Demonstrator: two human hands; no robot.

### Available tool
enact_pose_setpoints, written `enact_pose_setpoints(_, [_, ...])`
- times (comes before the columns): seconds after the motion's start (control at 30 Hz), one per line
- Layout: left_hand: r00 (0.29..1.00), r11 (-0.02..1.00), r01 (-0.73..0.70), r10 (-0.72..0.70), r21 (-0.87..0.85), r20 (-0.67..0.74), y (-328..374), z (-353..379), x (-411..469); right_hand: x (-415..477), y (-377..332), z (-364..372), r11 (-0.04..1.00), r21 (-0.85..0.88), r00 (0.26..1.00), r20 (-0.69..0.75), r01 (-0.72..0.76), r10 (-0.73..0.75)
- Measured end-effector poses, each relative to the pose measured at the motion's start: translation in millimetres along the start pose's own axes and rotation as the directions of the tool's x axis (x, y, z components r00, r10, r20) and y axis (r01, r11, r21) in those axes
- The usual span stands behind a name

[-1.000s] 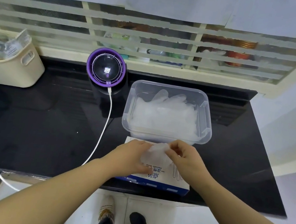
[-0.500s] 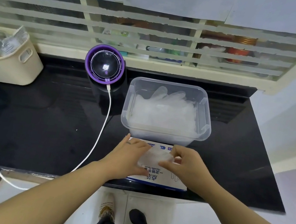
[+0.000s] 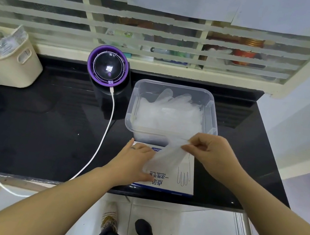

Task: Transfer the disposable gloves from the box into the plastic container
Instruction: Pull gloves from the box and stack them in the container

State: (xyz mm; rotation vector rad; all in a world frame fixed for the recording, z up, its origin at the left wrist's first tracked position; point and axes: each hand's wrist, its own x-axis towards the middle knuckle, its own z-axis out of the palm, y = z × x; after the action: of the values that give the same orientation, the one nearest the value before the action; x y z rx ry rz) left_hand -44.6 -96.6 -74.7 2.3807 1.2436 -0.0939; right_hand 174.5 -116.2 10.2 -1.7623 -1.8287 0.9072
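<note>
A white and blue glove box (image 3: 182, 178) lies flat at the front edge of the black counter. Just behind it stands a clear plastic container (image 3: 213, 116) holding a loose heap of clear gloves (image 3: 170, 113). My right hand (image 3: 211, 155) pinches one end of a thin clear glove (image 3: 166, 156) above the box, close to the container's near rim. The glove stretches down and left to the box opening. My left hand (image 3: 133, 161) rests flat on the left part of the box, fingers over the opening and touching the glove's lower end.
A purple-rimmed round device (image 3: 107, 67) stands left of the container, its white cable (image 3: 106, 130) running forward off the black counter (image 3: 37, 130). A cream basket (image 3: 7, 63) sits at the far left. A barred window ledge runs behind.
My right hand has risen and moved right toward the container's near rim, drawing the glove out of the box. My left hand stays pressed on the box.
</note>
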Motion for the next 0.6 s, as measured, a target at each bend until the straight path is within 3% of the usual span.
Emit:
enact_pose_setpoints(0.1, [1.0, 1.0, 0.01, -0.01, -0.027, 0.004, 2, -3, 0, 3, -10, 10, 0.998, 0.041, 0.999, 0.032, 0.04, -0.042])
enact_pose_setpoints(0.17, [1.0, 0.998, 0.008, -0.009, -0.059, -0.003, 5, -5, -1, 5, -18, 11, 0.992, 0.105, 0.997, -0.023, 0.073, -0.071])
enact_pose_setpoints(0.27, [0.999, 0.973, 0.033, -0.037, -0.228, -0.012, 1, -2, -2, 11, -30, 0, 0.975, 0.167, 0.983, -0.138, 0.144, -0.121])
enact_pose_setpoints(0.37, [0.995, 0.915, 0.095, -0.093, -0.392, 0.025, -4, -3, -2, 18, -36, -11, 0.971, 0.138, 0.975, -0.139, 0.193, -0.174])
enact_pose_setpoints(0.47, [0.993, 0.947, 0.064, -0.028, -0.313, 0.117, 0, -11, -1, 25, -41, -20, 0.973, 0.126, 0.974, -0.143, 0.194, -0.176])
enact_pose_setpoints(0.6, [0.979, 0.9, 0.125, -0.044, -0.417, 0.199, 5, -25, -8, 31, -49, -26, 0.972, 0.123, 0.975, -0.129, 0.199, -0.184])
